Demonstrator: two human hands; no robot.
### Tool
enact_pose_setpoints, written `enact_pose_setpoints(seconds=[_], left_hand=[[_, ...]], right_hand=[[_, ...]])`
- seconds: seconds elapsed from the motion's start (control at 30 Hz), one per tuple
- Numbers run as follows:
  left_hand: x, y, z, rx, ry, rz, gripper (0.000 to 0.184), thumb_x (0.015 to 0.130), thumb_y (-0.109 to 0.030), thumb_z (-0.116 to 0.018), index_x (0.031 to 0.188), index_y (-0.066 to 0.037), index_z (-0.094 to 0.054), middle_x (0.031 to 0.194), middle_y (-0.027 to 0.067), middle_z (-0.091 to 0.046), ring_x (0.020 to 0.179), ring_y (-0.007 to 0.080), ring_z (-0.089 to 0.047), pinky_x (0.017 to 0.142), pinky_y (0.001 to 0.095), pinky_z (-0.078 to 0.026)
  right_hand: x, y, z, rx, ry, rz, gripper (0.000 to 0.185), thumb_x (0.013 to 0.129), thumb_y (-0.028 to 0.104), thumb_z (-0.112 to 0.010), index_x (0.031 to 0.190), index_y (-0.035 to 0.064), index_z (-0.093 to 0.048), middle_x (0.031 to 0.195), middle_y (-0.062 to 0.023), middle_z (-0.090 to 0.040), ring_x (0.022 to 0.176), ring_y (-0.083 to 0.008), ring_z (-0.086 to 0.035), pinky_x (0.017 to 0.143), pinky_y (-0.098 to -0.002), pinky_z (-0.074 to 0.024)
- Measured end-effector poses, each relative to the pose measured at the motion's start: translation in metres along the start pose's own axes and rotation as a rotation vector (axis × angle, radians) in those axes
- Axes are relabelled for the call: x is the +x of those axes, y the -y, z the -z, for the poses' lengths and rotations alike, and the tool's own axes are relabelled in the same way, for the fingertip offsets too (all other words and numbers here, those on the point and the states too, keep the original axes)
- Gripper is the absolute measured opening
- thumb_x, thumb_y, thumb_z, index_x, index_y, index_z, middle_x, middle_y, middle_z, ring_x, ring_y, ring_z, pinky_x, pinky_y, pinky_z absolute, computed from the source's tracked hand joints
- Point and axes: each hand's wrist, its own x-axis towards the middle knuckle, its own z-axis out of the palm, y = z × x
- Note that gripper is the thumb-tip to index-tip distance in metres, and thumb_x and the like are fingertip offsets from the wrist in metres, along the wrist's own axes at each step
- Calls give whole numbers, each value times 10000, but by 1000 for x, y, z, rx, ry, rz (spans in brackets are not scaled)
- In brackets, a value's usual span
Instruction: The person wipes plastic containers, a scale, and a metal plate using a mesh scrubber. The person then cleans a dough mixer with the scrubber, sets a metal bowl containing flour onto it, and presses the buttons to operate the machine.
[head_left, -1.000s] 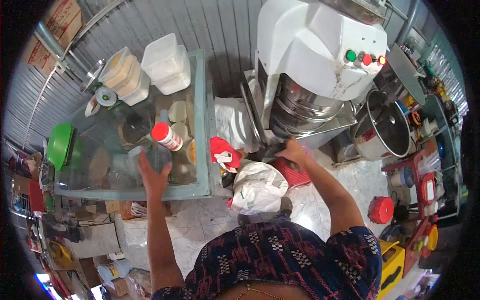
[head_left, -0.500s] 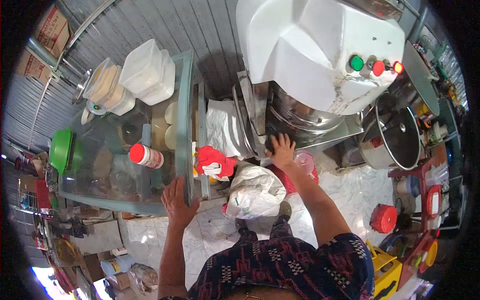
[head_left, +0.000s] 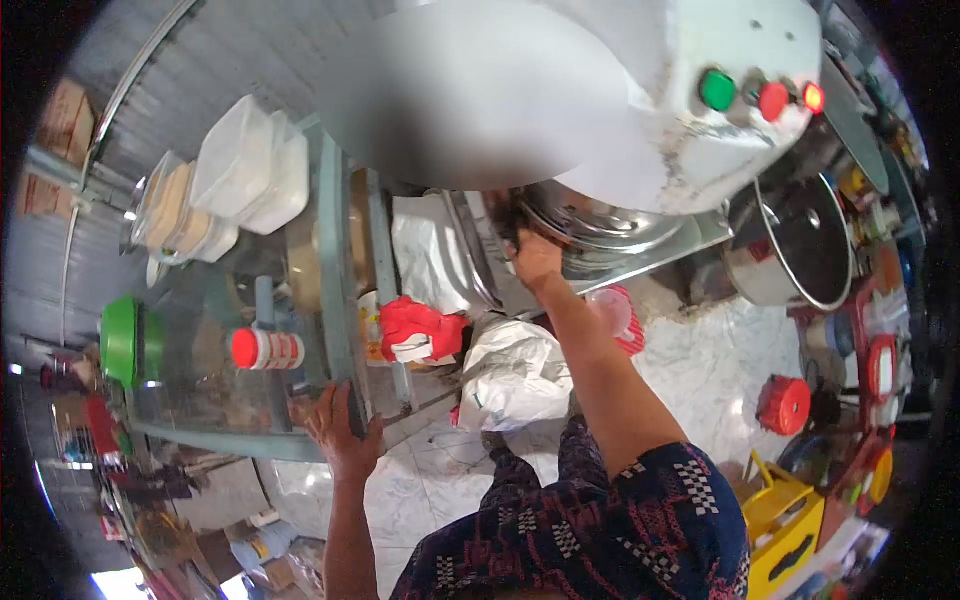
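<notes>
My left hand (head_left: 345, 435) rests with its fingers apart on the front corner of the glass-topped case (head_left: 215, 435), holding nothing. My right hand (head_left: 538, 262) reaches under the white machine (head_left: 740, 150), at the left end of its metal tray (head_left: 640, 262). Its fingertips are near a dark area beside the shiny round metal part (head_left: 605, 225), and what they touch is unclear. A blurred pale shape (head_left: 480, 100) covers the upper middle of the view. Between my arms are a red cloth bundle (head_left: 420, 328) and a white sack (head_left: 515, 370).
On the glass stand a red-lidded jar (head_left: 266, 349), plastic tubs (head_left: 250, 170) and a green basin (head_left: 120, 340). A large steel pot (head_left: 830, 250) is at the right. A red stool (head_left: 783, 405) and a yellow stool (head_left: 785, 520) stand on the floor.
My right hand has moved up and deeper under the machine, its fingers now less visible. The head view has shifted and leaned closer. My left hand stays on the glass corner.
</notes>
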Motion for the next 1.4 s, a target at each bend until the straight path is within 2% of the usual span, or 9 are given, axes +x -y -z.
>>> enact_pose_setpoints(seconds=[0.1, 0.17, 0.27, 0.6, 0.8, 0.87, 1.1, 1.27, 1.4], left_hand=[[-4, 6, -3, 47, -36, -24, 691, 649, -247, -710, 1283, -96, -481, 1304, 120, -447, 1182, 357, -404, 1023, 521, -237], [-4, 10, -6, 45, -73, -67, 681, 642, -269, -702, 1264, -88, -493, 1283, 126, -457, 1188, 353, -400, 1033, 535, -216], [-5, 4, -5, 85, -53, -73, 695, 625, -293, -692, 1257, -79, -498, 1276, 136, -461, 1194, 353, -396, 1042, 547, -201], [-10, 14, -18, 120, -89, -132, 654, 660, -172, -677, 1271, -38, -484, 1299, 168, -454, 1172, 359, -409, 1005, 470, -266], [-6, 6, -14, 150, -37, -109, 617, 714, -229, -639, 1278, -34, -480, 1296, 191, -452, 1144, 379, -430, 1016, 480, -257], [-6, 11, -17, 164, -46, -183, 636, 713, -237, -639, 1291, -36, -463, 1291, 199, -453, 1149, 381, -426, 1012, 488, -259], [-3, 13, -22, 221, -30, -141, 677, 693, -216, -650, 1311, -47, -433, 1286, 200, -453, 1154, 376, -423, 1001, 506, -266], [-6, 13, -21, 183, -40, -167, 672, 656, -147, -644, 1296, -55, -459, 1296, 164, -455, 1159, 359, -423, 1001, 478, -284], [-5, 6, -17, 212, 22, -41, 650, 661, -149, -628, 1285, -50, -476, 1294, 153, -459, 1137, 353, -435, 990, 478, -292]], right_hand=[[-31, -11, -25, -221, -215, 64, 445, 864, 413, -504, 1193, 115, -527, 1296, -130, -476, 1218, -313, -419, 984, -525, -315], [-61, -19, -28, -314, -219, 391, 522, 843, 427, -535, 1277, 144, -477, 1393, -105, -375, 1309, -293, -303, 1029, -563, -234], [-82, -49, -2, -206, -85, 491, 562, 825, 423, -565, 1303, 145, -462, 1401, -115, -364, 1326, -293, -280, 1053, -550, -215], [-67, -207, 92, -204, -223, 314, 481, 791, 388, -604, 1190, 125, -547, 1274, -116, -470, 1271, -312, -341, 1061, -503, -210], [-33, -285, 150, -256, -303, 112, 548, 805, 410, -589, 1263, 122, -497, 1363, -123, -407, 1304, -320, -313, 1031, -606, -196], [-14, -305, 166, -263, -331, -73, 576, 822, 410, -571, 1323, 156, -444, 1418, -108, -345, 1341, -301, -261, 1022, -654, -167], [61, -323, 189, -282, -326, -343, 575, 854, 422, -542, 1362, 196, -393, 1459, -87, -291, 1363, -283, -220, 1034, -645, -149], [58, -317, 176, -337, -424, -306, 573, 843, 376, -561, 1345, 141, -414, 1448, -106, -309, 1356, -296, -233, 1031, -634, -162], [27, -310, 161, -343, -397, -176, 622, 796, 291, -612, 1357, 139, -390, 1440, -108, -316, 1349, -304, -247, 1028, -625, -187]])
